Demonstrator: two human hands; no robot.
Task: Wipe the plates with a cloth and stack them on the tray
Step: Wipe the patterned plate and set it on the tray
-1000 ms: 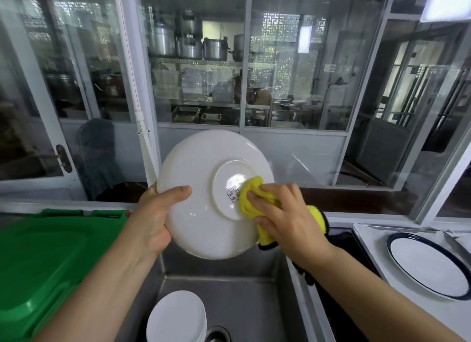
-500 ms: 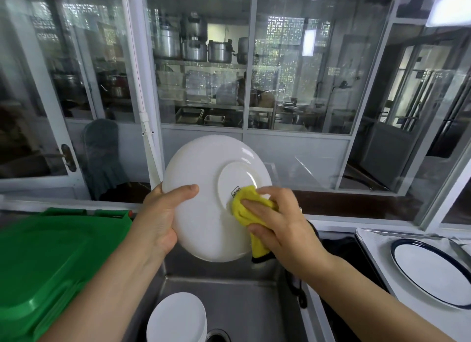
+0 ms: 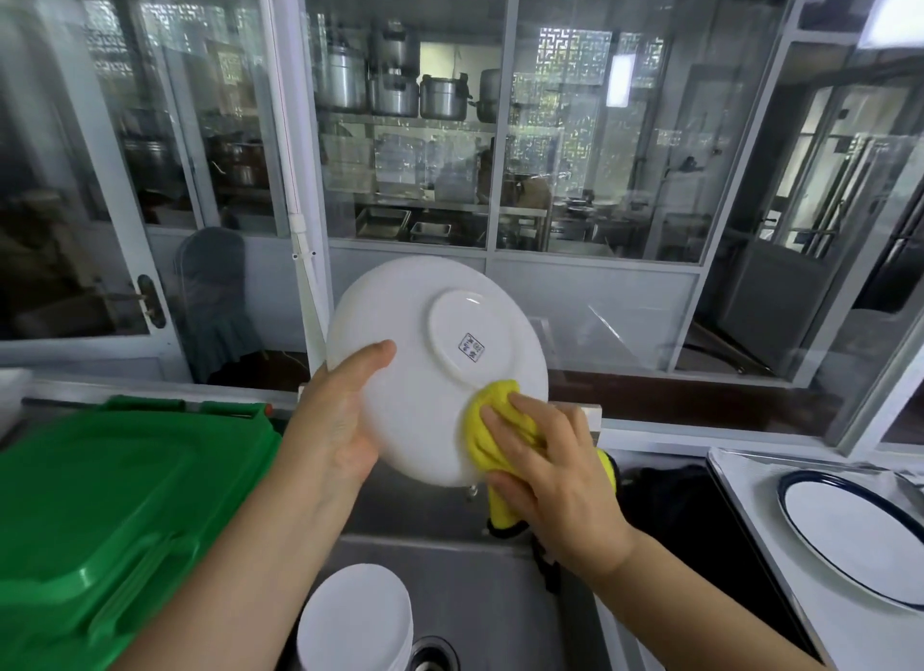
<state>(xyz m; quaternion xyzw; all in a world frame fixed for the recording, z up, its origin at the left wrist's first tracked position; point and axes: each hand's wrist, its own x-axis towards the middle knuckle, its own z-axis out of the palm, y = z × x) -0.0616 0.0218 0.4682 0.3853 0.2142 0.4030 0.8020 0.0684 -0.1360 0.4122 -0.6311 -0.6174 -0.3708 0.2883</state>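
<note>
A white plate (image 3: 425, 370) is held up over the sink with its underside and stamped foot ring facing me. My left hand (image 3: 340, 415) grips its left rim, thumb across the back. My right hand (image 3: 550, 475) holds a yellow cloth (image 3: 492, 420) and presses it against the plate's lower right edge. A stack of white plates (image 3: 355, 620) sits in the steel sink (image 3: 480, 595) below. At the right, a blue-rimmed white plate (image 3: 860, 530) lies on a white tray (image 3: 780, 595).
A green plastic bin lid (image 3: 110, 510) fills the left side beside the sink. A dark cloth or mat (image 3: 685, 510) lies between sink and tray. Glass partitions (image 3: 410, 145) stand close behind, with pots on shelves beyond.
My right hand has slid the cloth from the plate's centre down to its lower right rim, uncovering the stamp. The plate has turned slightly and the view has shifted a little.
</note>
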